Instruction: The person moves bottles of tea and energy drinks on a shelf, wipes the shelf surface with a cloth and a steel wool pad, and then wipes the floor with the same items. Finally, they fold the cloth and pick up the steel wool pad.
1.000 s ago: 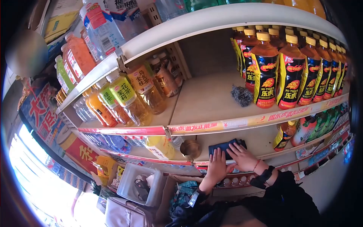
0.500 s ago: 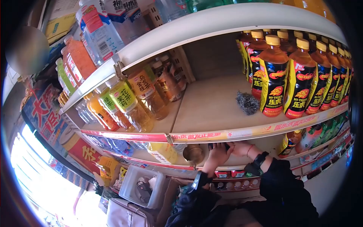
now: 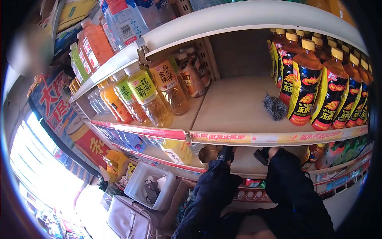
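Observation:
My left hand (image 3: 229, 161) reaches under the front edge of the upper shelf, beside a brownish metal bowl (image 3: 209, 153) on the lower shelf. My right hand (image 3: 273, 151) reaches into the same lower shelf, farther right and apart from the left. Dark sleeves and black wrist devices cover most of both, and the shelf edge hides the fingers. Whether either holds anything does not show. Above them on the upper shelf lies a grey steel-wool scourer (image 3: 275, 106), touching or close to a row of yellow-capped Hi-Tiger drink bottles (image 3: 305, 85).
Tea bottles (image 3: 145, 95) stand left on the upper shelf (image 3: 234, 103). A yellow-labelled bottle (image 3: 176, 151) is on the lower shelf, left of the bowl. At lower left are a clear plastic bin (image 3: 137, 185) and a pale bag (image 3: 129, 219). More bottles (image 3: 338, 153) stand at lower right.
My hands were close together under the shelf edge, near a dark item; now they are apart and mostly hidden. The view has shifted, so the shelf goods appear farther right.

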A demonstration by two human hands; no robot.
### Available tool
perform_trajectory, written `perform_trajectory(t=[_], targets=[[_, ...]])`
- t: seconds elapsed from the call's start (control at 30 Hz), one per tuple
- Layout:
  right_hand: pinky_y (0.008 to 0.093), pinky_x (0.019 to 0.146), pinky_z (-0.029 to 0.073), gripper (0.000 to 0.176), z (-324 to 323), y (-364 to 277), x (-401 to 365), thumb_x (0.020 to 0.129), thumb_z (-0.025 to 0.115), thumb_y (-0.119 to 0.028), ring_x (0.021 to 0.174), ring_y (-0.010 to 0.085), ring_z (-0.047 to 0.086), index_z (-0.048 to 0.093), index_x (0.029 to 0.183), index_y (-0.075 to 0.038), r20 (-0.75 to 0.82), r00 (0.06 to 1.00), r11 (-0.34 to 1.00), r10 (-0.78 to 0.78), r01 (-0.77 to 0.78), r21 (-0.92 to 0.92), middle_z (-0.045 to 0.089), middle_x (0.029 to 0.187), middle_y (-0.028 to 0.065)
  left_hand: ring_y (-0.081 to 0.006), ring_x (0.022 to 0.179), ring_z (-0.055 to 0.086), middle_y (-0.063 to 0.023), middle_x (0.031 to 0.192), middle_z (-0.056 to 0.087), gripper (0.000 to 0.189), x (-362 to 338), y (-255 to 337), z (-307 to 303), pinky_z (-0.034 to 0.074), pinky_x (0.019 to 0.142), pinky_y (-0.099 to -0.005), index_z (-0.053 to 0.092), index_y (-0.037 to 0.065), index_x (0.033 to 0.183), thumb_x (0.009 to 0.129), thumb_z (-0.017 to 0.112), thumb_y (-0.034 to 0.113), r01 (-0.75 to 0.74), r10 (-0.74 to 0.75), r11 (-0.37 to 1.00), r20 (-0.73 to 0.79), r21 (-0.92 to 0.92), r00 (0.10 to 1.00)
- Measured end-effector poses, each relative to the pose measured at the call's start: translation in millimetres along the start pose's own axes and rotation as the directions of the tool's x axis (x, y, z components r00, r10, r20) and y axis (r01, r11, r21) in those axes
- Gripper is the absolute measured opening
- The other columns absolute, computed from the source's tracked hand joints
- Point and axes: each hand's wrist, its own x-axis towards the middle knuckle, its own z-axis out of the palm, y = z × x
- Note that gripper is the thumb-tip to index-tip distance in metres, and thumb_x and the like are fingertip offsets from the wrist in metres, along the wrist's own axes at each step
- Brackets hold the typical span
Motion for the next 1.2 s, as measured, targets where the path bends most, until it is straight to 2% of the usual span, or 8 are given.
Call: perform_trajectory(t=[0.83, 0.9, 0.97, 1.0, 1.03, 1.07, 1.13, 1.2], targets=[[0.0463, 0.111, 0.023, 0.062, 28.3, 40.5, 10.4, 0.085, 0.047, -0.035, 0.133, 0.0351, 0.029, 0.036, 0.136, -0.001, -0.085, 0.995, 0.999, 0.045, -0.047, -0.015, 0.037, 0.140, 0.0209, -0.0296, 0.119, 0.046, -0.0159, 0.127, 0.050, 0.052, 21.5, -0.3, 21.9, 0.033, 0.103, -0.0385, 0.049, 0.006, 0.121, 0.090, 0.044, 0.046, 0.018, -0.018, 1.000, -0.045, 0.016, 0.999], [0.0466, 0.111, 0.022, 0.063, 39.1, 40.6, 11.8, 0.085, 0.048, -0.034, 0.134, 0.0351, 0.029, 0.036, 0.137, -0.001, -0.118, 0.992, 0.999, 0.038, -0.041, -0.023, 0.036, 0.141, 0.0209, -0.0295, 0.119, 0.046, -0.0159, 0.126, 0.051, 0.052, 25.0, -4.7, 19.9, 0.033, 0.103, -0.0383, 0.050, 0.006, 0.121, 0.089, 0.044, 0.046, 0.009, -0.011, 0.999, -0.068, -0.033, 0.998], [0.0469, 0.111, 0.022, 0.063, 51.0, 35.2, 9.7, 0.084, 0.048, -0.034, 0.134, 0.0352, 0.028, 0.036, 0.137, -0.001, -0.152, 0.988, 0.999, 0.011, -0.016, -0.031, 0.035, 0.141, 0.0208, -0.0293, 0.118, 0.046, -0.0159, 0.126, 0.051, 0.051, 50.5, -34.5, 38.4, 0.034, 0.102, -0.0381, 0.050, 0.006, 0.120, 0.089, 0.045, 0.046, -0.141, 0.018, 0.740, -0.191, -0.658, 0.982], [0.0471, 0.111, 0.022, 0.063, 55.7, 31.5, 6.6, 0.084, 0.048, -0.034, 0.134, 0.0352, 0.028, 0.036, 0.137, -0.001, -0.175, 0.985, 0.999, -0.011, 0.001, -0.053, 0.035, 0.141, 0.0207, -0.0293, 0.118, 0.046, -0.0159, 0.126, 0.052, 0.051, 50.8, -32.5, 17.3, 0.034, 0.102, -0.0381, 0.050, 0.006, 0.120, 0.089, 0.045, 0.046, -0.180, 0.034, 0.688, -0.217, -0.703, 0.976], [0.0472, 0.111, 0.022, 0.063, 60.5, 28.4, 2.2, 0.084, 0.049, -0.034, 0.135, 0.0352, 0.027, 0.036, 0.137, -0.001, -0.199, 0.980, 0.998, -0.026, 0.013, -0.068, 0.035, 0.142, 0.0207, -0.0343, 0.121, 0.044, -0.0179, 0.129, 0.049, 0.060, 34.9, -14.9, 6.6, 0.032, 0.103, -0.0442, 0.049, 0.002, 0.123, 0.088, 0.043, 0.051, -0.025, -0.016, 0.967, -0.159, -0.254, 0.987], [0.0474, 0.111, 0.022, 0.064, 65.6, 25.1, -4.4, 0.084, 0.049, -0.034, 0.135, 0.0352, 0.027, 0.036, 0.137, -0.001, -0.219, 0.975, 0.996, -0.045, 0.026, -0.086, 0.035, 0.142, 0.0206, -0.0394, 0.124, 0.041, -0.0199, 0.132, 0.046, 0.070, 10.3, 20.2, -36.6, 0.031, 0.103, -0.0504, 0.047, -0.001, 0.126, 0.086, 0.040, 0.056, 0.120, -0.086, 0.953, -0.129, 0.279, 0.988], [0.0477, 0.111, 0.021, 0.064, 72.3, 16.0, -27.8, 0.083, 0.049, -0.034, 0.135, 0.0353, 0.026, 0.036, 0.137, -0.001, -0.248, 0.966, 0.992, -0.074, 0.047, -0.114, 0.034, 0.143, 0.0205, -0.0463, 0.128, 0.033, -0.0343, 0.135, 0.035, 0.079, -17.2, 41.1, -51.2, 0.026, 0.104, -0.0553, 0.039, -0.004, 0.135, 0.087, 0.036, 0.059, 0.132, -0.137, 0.976, 0.020, 0.174, 0.990], [0.0469, 0.112, 0.019, 0.064, 54.1, -13.5, -69.9, 0.083, 0.049, -0.033, 0.137, 0.0348, 0.023, 0.035, 0.138, -0.002, -0.226, 0.973, 0.996, -0.047, 0.027, -0.089, 0.030, 0.145, 0.0202, -0.0467, 0.126, 0.035, -0.0351, 0.132, 0.038, 0.081, -43.3, 55.3, -61.6, 0.028, 0.103, -0.0549, 0.043, -0.007, 0.128, 0.086, 0.037, 0.062, 0.094, -0.095, 0.984, -0.001, 0.150, 0.996]])
